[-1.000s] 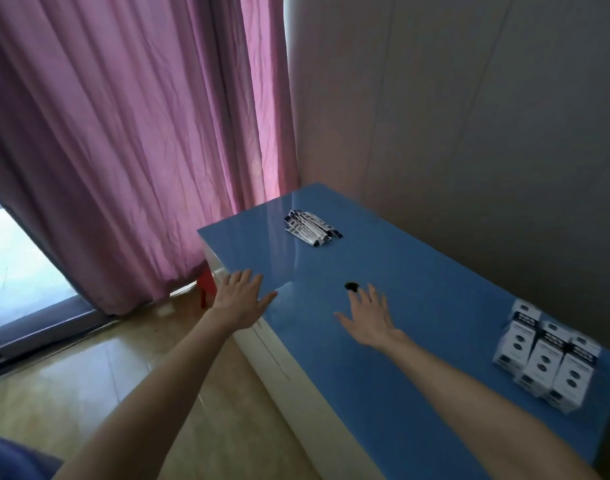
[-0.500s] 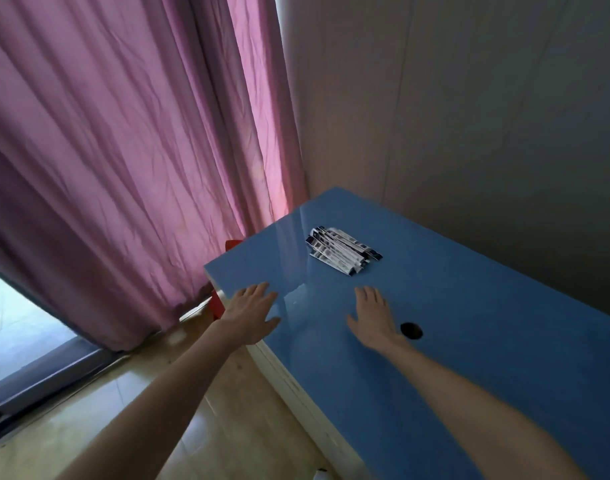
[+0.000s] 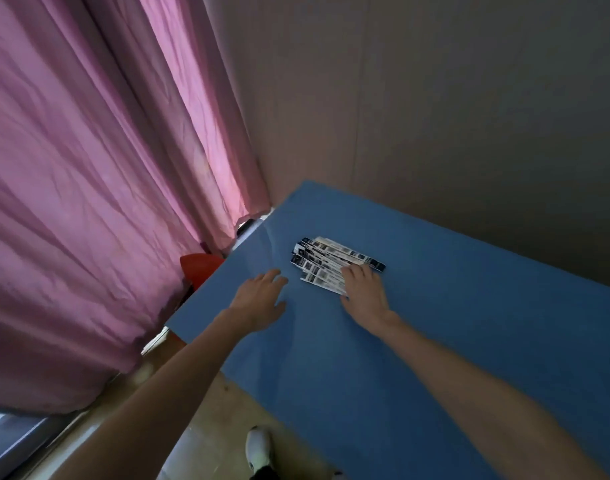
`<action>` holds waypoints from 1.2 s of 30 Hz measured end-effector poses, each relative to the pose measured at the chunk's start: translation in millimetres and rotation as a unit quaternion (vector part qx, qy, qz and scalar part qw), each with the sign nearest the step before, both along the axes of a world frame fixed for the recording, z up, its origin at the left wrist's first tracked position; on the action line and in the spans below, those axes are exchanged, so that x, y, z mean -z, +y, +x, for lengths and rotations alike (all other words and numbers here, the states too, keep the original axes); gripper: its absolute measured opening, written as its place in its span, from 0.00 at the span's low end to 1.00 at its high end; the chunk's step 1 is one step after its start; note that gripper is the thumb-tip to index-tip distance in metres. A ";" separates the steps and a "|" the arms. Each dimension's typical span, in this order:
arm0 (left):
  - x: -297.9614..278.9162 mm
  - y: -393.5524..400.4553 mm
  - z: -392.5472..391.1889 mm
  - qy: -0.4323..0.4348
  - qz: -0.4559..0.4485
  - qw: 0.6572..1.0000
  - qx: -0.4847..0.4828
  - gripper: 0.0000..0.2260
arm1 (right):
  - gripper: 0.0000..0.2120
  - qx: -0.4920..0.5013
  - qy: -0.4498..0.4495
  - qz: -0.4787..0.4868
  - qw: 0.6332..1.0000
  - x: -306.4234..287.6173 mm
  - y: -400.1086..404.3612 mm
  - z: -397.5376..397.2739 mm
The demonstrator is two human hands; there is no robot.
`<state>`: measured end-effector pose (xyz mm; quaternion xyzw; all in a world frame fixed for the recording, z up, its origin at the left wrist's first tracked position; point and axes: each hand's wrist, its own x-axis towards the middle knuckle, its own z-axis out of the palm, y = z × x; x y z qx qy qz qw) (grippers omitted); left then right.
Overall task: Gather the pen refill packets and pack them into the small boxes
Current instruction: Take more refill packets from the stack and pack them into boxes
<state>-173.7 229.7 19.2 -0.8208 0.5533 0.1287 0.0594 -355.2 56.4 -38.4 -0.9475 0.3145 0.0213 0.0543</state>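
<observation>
The pen refill packets (image 3: 326, 263) lie in a fanned, overlapping pile on the blue table (image 3: 435, 341), near its far left corner, not far from the wall. The long strips run slantwise, dark printed ends showing at both sides of the heap. Right hand (image 3: 364, 294) is on them: palm down, fingers straight and close together, fingertips laid over the near right part of the pile, covering a few strips. No pinch, no curl round anything, just a flat hand resting on top. The rest of the pile sticks out beyond the fingertips, up and to the left. Left hand (image 3: 262, 297) is spread, fingers relaxed and apart, over the tabletop just left of the packets, near them but not touching. Whether the palm sits on the surface, I cannot tell. Behind the table's left edge hangs a pink curtain (image 3: 99, 188), a red object (image 3: 201, 268) peeking out at its foot. A white shoe (image 3: 258, 448) shows on the floor below.
</observation>
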 end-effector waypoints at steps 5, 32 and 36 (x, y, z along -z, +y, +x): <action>16.0 -37.9 24.5 0.014 -0.044 0.996 0.075 0.29 | 0.21 0.024 0.011 -0.041 0.999 2.3 2.1 4.4; 55.8 -74.0 91.9 0.063 -0.085 0.959 0.264 0.24 | 0.18 0.119 0.137 0.109 0.977 -23.7 37.5 39.1; 55.9 -70.5 96.5 0.058 -0.097 0.958 0.265 0.27 | 0.14 0.113 0.182 0.114 0.970 -25.8 42.3 54.3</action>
